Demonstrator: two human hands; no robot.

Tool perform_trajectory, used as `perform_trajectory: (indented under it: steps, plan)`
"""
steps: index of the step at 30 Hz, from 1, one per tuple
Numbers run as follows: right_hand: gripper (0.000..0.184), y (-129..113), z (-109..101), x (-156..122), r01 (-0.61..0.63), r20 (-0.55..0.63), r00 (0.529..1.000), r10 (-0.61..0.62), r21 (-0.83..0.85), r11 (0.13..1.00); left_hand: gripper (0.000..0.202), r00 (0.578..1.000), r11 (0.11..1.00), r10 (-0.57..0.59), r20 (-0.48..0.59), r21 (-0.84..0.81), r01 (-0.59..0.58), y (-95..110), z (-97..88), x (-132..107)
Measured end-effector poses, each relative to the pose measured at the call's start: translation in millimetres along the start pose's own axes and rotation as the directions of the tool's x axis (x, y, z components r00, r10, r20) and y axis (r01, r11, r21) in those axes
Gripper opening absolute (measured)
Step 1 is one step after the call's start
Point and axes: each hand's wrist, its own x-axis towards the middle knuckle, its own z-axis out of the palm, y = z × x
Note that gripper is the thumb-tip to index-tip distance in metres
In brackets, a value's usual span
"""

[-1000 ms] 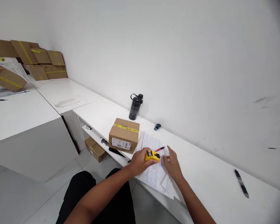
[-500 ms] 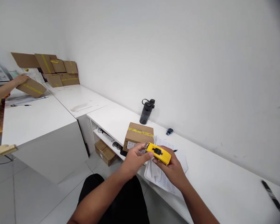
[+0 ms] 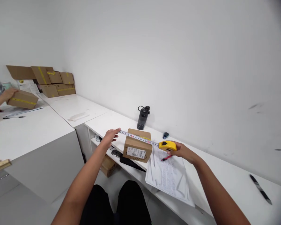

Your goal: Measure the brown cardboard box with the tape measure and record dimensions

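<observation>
My right hand [image 3: 181, 150] is closed around a yellow tape measure [image 3: 168, 145]. Its white blade [image 3: 140, 138], marked with numbers, stretches leftward to my left hand [image 3: 110, 137], whose thumb and fingers pinch the free end. The blade passes across the upper part of a small cardboard box [image 3: 137, 153]; whether it touches the box I cannot tell. Yellow tape runs over the box top, and a white label [image 3: 136, 152] faces me. Below my right hand, a red and black pen [image 3: 166, 157] lies on a stack of written papers [image 3: 166, 175].
A dark water bottle [image 3: 143, 118] and a small dark blue object [image 3: 165, 135] stand by the wall. A black knife-like object [image 3: 260, 189] lies at right. On the left table [image 3: 35, 131], another person's hand [image 3: 10, 93] holds a taped box [image 3: 23, 99]; several boxes [image 3: 58, 82] are stacked behind.
My hands have moved apart, drawing the blade out of the tape measure. My left hand went left past the box, my right hand slightly right. The view has shifted somewhat.
</observation>
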Motion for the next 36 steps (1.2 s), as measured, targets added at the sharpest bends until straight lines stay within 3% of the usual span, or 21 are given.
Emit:
perform_trajectory:
  steps: [4,10,13,17,22,28,36]
  plan:
    - [0.05,-6,-3,10,0.004,0.078,0.997,-0.003,-0.012,1.0,0.054,0.999,0.998,-0.036,0.008,0.043,0.036,-9,4.6,21]
    - [0.05,-12,-15,25,0.036,-0.116,0.992,-0.042,-0.054,0.998,0.056,0.996,0.997,-0.028,0.079,0.071,0.022,-18,25.2,26]
    - [0.048,-8,-18,34,0.049,-0.149,0.988,-0.049,-0.002,0.999,0.056,0.995,0.994,-0.046,0.091,0.1,0.036,-23,32.8,28]
    - [0.045,4,-9,40,0.046,-0.103,0.994,-0.037,0.081,0.996,0.056,0.991,0.993,-0.064,0.118,0.105,0.051,-29,39.3,27]
    - [0.038,25,6,41,0.094,-0.135,0.989,-0.053,0.315,0.945,0.053,0.996,0.994,-0.043,0.084,0.102,0.034,-36,46.5,23]
    - [0.041,39,22,56,0.089,-0.098,0.994,-0.054,0.407,0.909,0.061,0.999,0.997,0.01,0.037,0.082,-0.013,-44,59.4,25]
    - [0.041,45,17,69,0.109,-0.119,0.991,-0.062,0.443,0.89,0.031,0.989,0.989,0.14,0.054,0.036,-0.142,-43,67.6,27]
